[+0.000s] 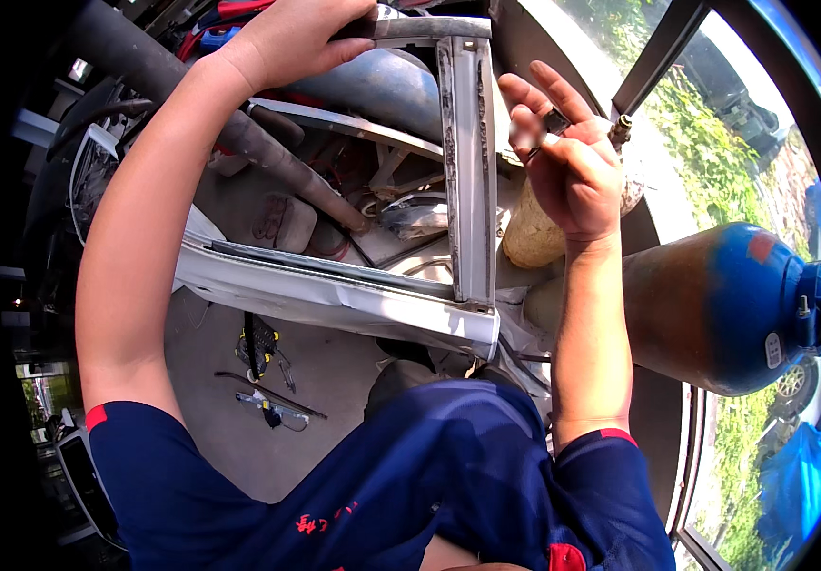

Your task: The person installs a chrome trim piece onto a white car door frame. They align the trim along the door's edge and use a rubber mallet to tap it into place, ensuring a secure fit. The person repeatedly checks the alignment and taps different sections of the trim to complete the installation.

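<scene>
By a sunlit window (710, 162) stood a pale car door (468, 171), its far edge clasped in the left hand (301, 40); the right hand (577, 176), at its right, was partly spread (pinching or not, unclear) near a blue-topped cylinder (729, 305).

Left fingers (344, 13) on door frame (470, 171)

Car door (353, 297), one: silver-white, sitting centrally, showing open window frame (470, 228); rough dark strips (482, 114) edging one post (464, 171).
</scene>
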Demonstrator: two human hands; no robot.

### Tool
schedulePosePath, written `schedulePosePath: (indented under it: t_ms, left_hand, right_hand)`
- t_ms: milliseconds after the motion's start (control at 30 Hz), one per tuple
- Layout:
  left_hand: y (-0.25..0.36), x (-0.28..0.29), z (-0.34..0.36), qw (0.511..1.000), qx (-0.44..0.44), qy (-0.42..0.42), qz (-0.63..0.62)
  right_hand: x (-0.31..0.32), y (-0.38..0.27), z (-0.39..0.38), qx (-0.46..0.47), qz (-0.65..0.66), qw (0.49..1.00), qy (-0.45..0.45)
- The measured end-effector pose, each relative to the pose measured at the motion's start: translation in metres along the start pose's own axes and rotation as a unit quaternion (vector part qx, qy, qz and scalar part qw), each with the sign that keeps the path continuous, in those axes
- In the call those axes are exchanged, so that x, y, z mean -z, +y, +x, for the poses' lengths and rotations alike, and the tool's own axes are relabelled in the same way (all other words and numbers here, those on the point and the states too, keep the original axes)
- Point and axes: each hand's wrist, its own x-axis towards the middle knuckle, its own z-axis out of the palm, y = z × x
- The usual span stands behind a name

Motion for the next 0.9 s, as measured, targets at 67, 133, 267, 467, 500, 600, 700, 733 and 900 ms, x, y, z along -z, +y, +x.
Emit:
schedulePosePath:
  t_ms: [67, 133, 267, 467, 500, 600, 700, 733, 900]
  left_hand:
    - [-0.008, -0.011, -0.010, 0.998, -0.036, 0.048, 0.019]
    - [-0.011, -0.020, -0.015, 0.996, -0.046, 0.076, 0.016]
    - [-0.007, -0.019, -0.014, 0.999, -0.010, 0.046, 0.009]
    - [-0.006, -0.026, -0.019, 0.997, 0.016, 0.067, -0.016]
    - [-0.004, -0.027, -0.021, 0.997, 0.003, 0.079, -0.013]
    - [-0.001, -0.030, -0.023, 0.992, -0.013, 0.128, -0.014]
    - [0.020, -0.007, -0.015, 0.994, 0.077, 0.064, -0.050]
    - [0.014, -0.011, -0.023, 0.994, 0.065, 0.078, -0.044]
    - [0.017, -0.020, -0.054, 0.932, 0.009, 0.345, 0.114]
  right_hand:
    - [-0.010, -0.005, -0.020, -0.011, 0.051, 0.998, -0.025]
    - [-0.015, -0.009, -0.038, -0.023, 0.052, 0.998, -0.023]
    - [-0.019, -0.020, -0.056, -0.051, 0.049, 0.997, -0.018]
    - [-0.032, -0.024, -0.071, -0.064, 0.032, 0.997, 0.021]
    - [-0.034, -0.022, -0.073, -0.072, 0.014, 0.997, 0.033]
    - [-0.046, -0.013, -0.076, -0.094, -0.046, 0.988, 0.116]
    - [-0.046, 0.002, -0.083, -0.112, -0.104, 0.972, 0.181]
    - [-0.047, 0.007, -0.085, -0.129, -0.124, 0.967, 0.182]
    - [-0.071, 0.032, -0.110, -0.189, -0.242, 0.934, 0.181]
